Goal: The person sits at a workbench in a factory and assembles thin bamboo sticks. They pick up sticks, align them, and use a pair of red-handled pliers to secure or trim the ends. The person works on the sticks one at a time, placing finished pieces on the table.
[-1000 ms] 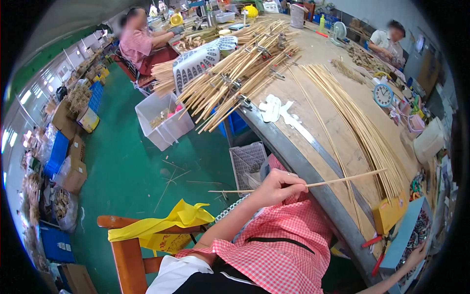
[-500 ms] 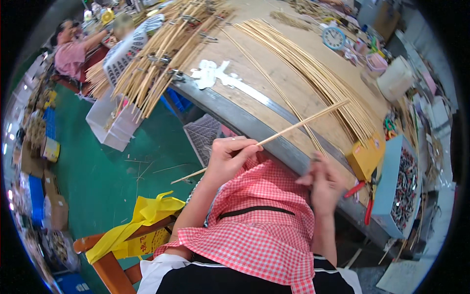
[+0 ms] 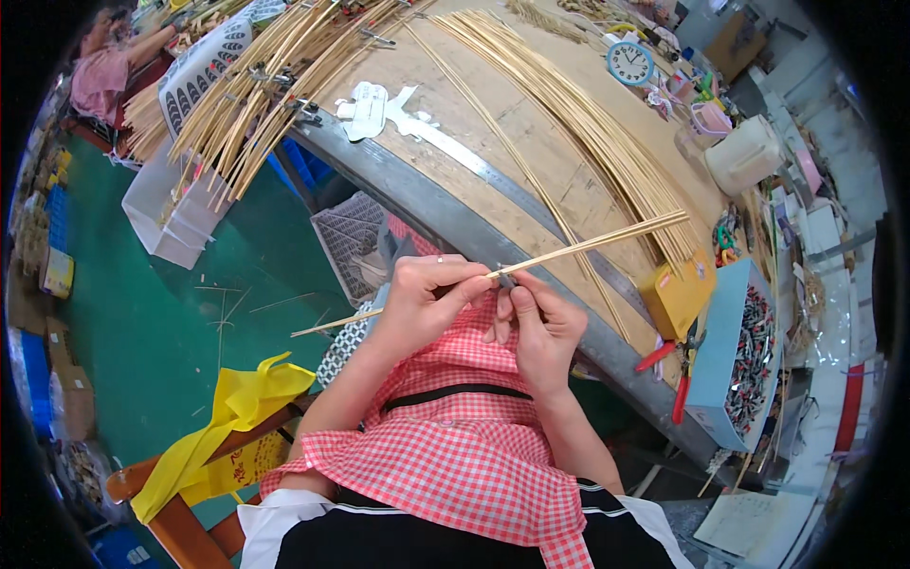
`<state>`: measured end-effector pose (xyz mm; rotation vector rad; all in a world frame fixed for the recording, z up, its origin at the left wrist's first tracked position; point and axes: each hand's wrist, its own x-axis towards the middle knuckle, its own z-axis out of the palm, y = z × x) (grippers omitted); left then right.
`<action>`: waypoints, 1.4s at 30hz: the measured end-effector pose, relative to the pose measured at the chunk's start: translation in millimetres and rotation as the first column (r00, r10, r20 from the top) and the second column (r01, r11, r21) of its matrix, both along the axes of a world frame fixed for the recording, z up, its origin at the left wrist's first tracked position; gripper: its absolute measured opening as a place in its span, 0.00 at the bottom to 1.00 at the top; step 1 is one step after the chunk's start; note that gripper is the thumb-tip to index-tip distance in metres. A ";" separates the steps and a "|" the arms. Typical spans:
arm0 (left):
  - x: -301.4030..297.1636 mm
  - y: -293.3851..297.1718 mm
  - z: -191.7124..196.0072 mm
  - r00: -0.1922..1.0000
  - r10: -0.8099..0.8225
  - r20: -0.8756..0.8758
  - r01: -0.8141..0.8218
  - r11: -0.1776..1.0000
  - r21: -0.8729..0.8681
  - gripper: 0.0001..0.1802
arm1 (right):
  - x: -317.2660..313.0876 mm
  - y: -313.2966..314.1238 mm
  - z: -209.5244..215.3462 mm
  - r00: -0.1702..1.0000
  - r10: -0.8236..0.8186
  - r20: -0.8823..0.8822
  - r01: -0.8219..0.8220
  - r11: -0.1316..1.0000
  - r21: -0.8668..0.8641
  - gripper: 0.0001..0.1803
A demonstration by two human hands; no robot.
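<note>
Over my lap, my left hand is closed in a pinch around a few thin bamboo strips, held together slantwise. They run from the lower left of the hand up to the right, over the table edge. My right hand meets it at the fingertips. Thumb and forefinger of that hand pinch a small grey metal clip against the strips, just beyond the left thumb. Fingers partly cover the clip, so whether its jaws grip the strips cannot be told.
Long bamboo strips lie across the wooden table, beside a metal ruler. Clipped strips jut over the far left edge. A blue box of clips, red-handled pliers and a yellow box are at right.
My right hand, blurred and apart before, has come left to the strips with the clip. My left hand still holds the strips. The whole view has shifted slightly.
</note>
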<state>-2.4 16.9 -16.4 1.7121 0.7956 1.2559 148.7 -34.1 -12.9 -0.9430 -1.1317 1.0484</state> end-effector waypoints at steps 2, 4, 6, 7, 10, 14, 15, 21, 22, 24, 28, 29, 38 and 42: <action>0.5 -0.3 -1.1 0.999 -0.005 0.035 0.005 1.000 -0.015 0.06 | -0.8 -0.4 -1.8 0.998 -0.023 0.057 0.023 1.000 0.011 0.13; 0.1 0.4 -3.7 0.998 -0.018 0.054 0.022 0.997 -0.070 0.06 | -0.9 -2.2 0.3 0.999 -0.033 0.022 0.034 0.999 -0.032 0.11; -0.4 0.2 -4.6 0.997 -0.038 0.060 0.044 0.994 -0.103 0.06 | 4.8 0.1 5.9 0.970 -0.052 0.236 0.032 0.996 0.087 0.12; -1.3 0.6 -3.4 0.997 -0.052 0.056 0.057 0.993 -0.104 0.06 | 7.2 2.6 9.1 0.940 -0.070 0.335 0.019 0.988 0.151 0.12; -1.2 1.2 -3.5 0.987 -0.155 0.033 0.157 0.984 -0.087 0.06 | 12.6 -2.5 15.7 0.937 -0.258 0.237 0.237 0.965 0.113 0.11; 5.9 -1.8 -9.1 0.964 -0.267 0.000 0.267 0.963 -0.027 0.08 | 41.3 -7.7 13.4 0.963 -0.224 0.152 0.211 0.973 0.096 0.08; 7.0 -2.2 -11.2 0.959 -0.284 0.009 0.284 0.959 -0.015 0.08 | 44.4 -9.3 13.4 0.971 -0.208 0.118 0.199 0.976 0.085 0.07; -35.9 14.9 8.9 0.981 -0.113 -0.155 0.136 0.979 0.149 0.14 | 120.7 -6.5 31.0 0.818 -0.568 -0.089 0.575 0.814 0.087 0.05; -52.7 18.7 13.1 0.983 -0.019 -0.181 0.050 0.984 0.171 0.14 | 143.5 -11.6 36.4 0.814 -0.564 -0.143 0.576 0.814 0.073 0.07; -83.0 28.0 16.2 0.956 0.181 -0.230 -0.130 0.966 0.222 0.13 | 164.4 -20.5 56.5 0.715 -0.643 -0.273 0.677 0.735 0.043 0.10; -134.3 33.5 9.0 0.800 0.473 -0.369 -0.380 0.876 0.298 0.13 | 230.1 -44.6 57.7 0.737 -0.485 -0.470 0.606 0.782 0.144 0.12; -140.1 38.3 0.1 0.810 0.474 -0.346 -0.385 0.874 0.295 0.14 | 243.8 -51.0 54.3 0.732 -0.482 -0.482 0.608 0.782 0.140 0.12; -131.8 39.4 -3.7 0.850 0.298 -0.434 -0.205 0.947 0.249 0.08 | 271.5 -76.5 59.1 0.514 -0.750 -0.416 0.819 0.573 -0.022 0.19; -128.5 42.2 -4.1 0.887 0.349 -0.303 -0.286 0.929 0.235 0.08 | 279.6 -77.1 52.9 0.647 -0.703 -0.294 0.750 0.656 0.083 0.19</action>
